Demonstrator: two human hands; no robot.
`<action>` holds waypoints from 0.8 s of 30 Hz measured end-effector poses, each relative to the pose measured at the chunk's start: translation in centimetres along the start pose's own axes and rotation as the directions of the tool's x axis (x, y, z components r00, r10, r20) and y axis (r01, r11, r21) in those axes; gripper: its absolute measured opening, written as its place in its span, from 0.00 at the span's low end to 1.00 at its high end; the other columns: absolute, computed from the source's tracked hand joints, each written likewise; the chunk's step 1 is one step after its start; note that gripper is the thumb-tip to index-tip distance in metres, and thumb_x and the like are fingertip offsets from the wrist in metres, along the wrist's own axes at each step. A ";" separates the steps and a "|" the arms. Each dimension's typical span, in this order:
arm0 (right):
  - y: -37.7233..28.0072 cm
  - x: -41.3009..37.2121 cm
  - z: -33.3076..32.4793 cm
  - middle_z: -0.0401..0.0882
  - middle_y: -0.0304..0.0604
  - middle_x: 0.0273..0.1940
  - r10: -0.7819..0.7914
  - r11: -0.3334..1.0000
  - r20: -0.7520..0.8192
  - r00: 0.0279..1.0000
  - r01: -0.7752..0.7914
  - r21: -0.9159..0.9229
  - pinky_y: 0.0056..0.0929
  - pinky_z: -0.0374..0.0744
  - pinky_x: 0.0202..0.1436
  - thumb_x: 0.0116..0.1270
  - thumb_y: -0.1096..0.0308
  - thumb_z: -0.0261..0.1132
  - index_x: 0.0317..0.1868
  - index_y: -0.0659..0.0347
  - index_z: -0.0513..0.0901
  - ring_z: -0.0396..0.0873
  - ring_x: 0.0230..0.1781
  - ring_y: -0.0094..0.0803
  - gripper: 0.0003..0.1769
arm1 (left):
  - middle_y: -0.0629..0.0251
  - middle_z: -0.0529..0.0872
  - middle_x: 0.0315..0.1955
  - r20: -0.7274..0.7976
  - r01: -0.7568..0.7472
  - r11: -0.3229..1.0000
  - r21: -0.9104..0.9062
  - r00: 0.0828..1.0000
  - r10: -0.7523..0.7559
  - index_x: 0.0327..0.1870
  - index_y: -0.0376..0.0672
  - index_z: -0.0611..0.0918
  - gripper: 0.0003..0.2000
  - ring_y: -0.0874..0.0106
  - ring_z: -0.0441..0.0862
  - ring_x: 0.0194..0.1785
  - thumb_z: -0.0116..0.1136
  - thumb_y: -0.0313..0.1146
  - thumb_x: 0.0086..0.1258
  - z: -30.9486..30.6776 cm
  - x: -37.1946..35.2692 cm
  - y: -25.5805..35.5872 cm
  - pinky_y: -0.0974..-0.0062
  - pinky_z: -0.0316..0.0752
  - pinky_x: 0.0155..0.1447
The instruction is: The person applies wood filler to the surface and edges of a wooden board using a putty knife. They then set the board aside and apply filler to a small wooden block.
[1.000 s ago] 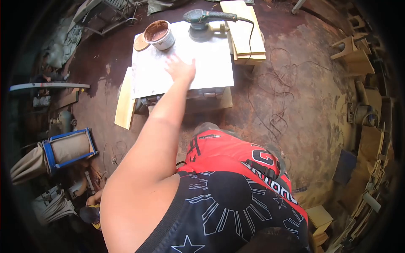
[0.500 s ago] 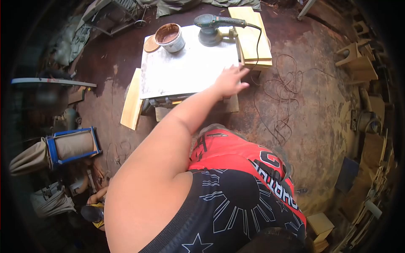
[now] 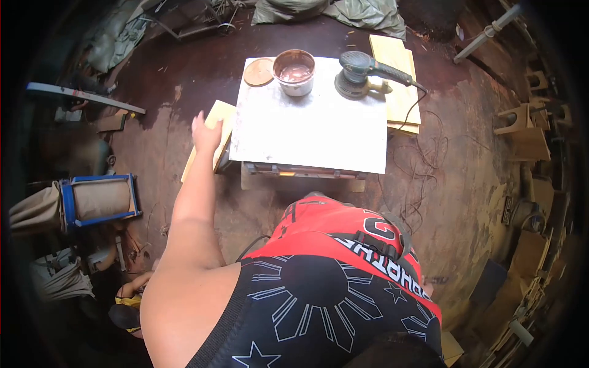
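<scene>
Wooden plank beside white board; left hand over it, grip spread; tin, sander beyond.

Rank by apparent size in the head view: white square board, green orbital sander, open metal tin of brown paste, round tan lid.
1. white square board
2. green orbital sander, handle included
3. open metal tin
4. round tan lid

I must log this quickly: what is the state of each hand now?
Left hand: open, fingers spread, at the wooden plank beside the table.
Right hand: not in view.
</scene>
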State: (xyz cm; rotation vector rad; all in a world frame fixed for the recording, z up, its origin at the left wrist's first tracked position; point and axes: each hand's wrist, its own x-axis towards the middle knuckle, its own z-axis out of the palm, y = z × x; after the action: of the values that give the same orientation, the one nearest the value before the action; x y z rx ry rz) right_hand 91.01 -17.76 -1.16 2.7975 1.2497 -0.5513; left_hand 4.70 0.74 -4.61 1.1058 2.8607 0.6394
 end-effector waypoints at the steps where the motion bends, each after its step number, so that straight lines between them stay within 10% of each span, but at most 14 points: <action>1: -3.2 1.5 -0.6 0.91 0.58 0.35 -0.081 0.996 -0.064 0.995 0.082 0.024 0.47 0.82 0.45 0.77 0.56 0.69 0.41 0.69 0.92 0.90 0.36 0.51 0.20 | 0.40 0.69 0.80 0.024 -0.110 0.992 -0.065 0.993 0.111 0.82 0.43 0.71 0.44 0.46 0.65 0.84 0.76 0.52 0.67 -0.3 1.5 3.0 0.55 0.64 0.85; 5: -20.6 7.1 -3.1 0.92 0.46 0.41 -0.434 0.826 -0.287 0.854 0.504 0.250 0.39 0.83 0.44 0.77 0.64 0.71 0.59 0.64 0.90 0.88 0.37 0.35 0.16 | 0.45 0.62 0.85 0.191 -0.469 0.877 -0.105 0.856 0.480 0.85 0.54 0.67 0.51 0.46 0.59 0.87 0.80 0.56 0.60 1.4 7.9 12.9 0.50 0.61 0.86; 12: -44.6 -2.8 -11.1 0.85 0.38 0.42 -0.658 0.421 -0.165 0.735 0.541 0.729 0.24 0.80 0.43 0.74 0.75 0.70 0.58 0.64 0.86 0.82 0.38 0.21 0.14 | 0.50 0.57 0.88 0.553 -0.586 0.806 0.079 0.699 0.454 0.87 0.62 0.64 0.60 0.47 0.58 0.88 0.82 0.64 0.50 3.2 13.1 19.5 0.45 0.61 0.86; 19: -40.2 -4.6 -7.0 0.88 0.40 0.45 -0.586 0.635 0.052 0.809 0.418 0.650 0.27 0.82 0.50 0.75 0.75 0.69 0.54 0.65 0.88 0.84 0.44 0.26 0.11 | 0.51 0.75 0.75 0.383 -0.318 0.906 -0.278 0.829 0.408 0.84 0.57 0.72 0.54 0.50 0.73 0.78 0.81 0.58 0.49 3.6 16.5 16.9 0.54 0.72 0.79; 24: -34.0 -4.4 -3.5 0.90 0.43 0.45 -0.494 0.766 0.075 0.866 0.393 0.509 0.31 0.82 0.56 0.73 0.71 0.70 0.53 0.65 0.89 0.86 0.47 0.30 0.11 | 0.54 0.76 0.73 0.244 -0.626 0.616 -0.478 0.579 0.778 0.82 0.61 0.74 0.53 0.51 0.73 0.77 0.79 0.64 0.50 -3.4 11.4 25.5 0.52 0.71 0.78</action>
State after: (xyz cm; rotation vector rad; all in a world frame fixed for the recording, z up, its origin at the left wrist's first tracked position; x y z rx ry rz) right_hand 64.69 2.71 7.56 2.6564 1.9788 -1.3111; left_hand 12.00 23.82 9.65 2.0298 1.7422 0.7324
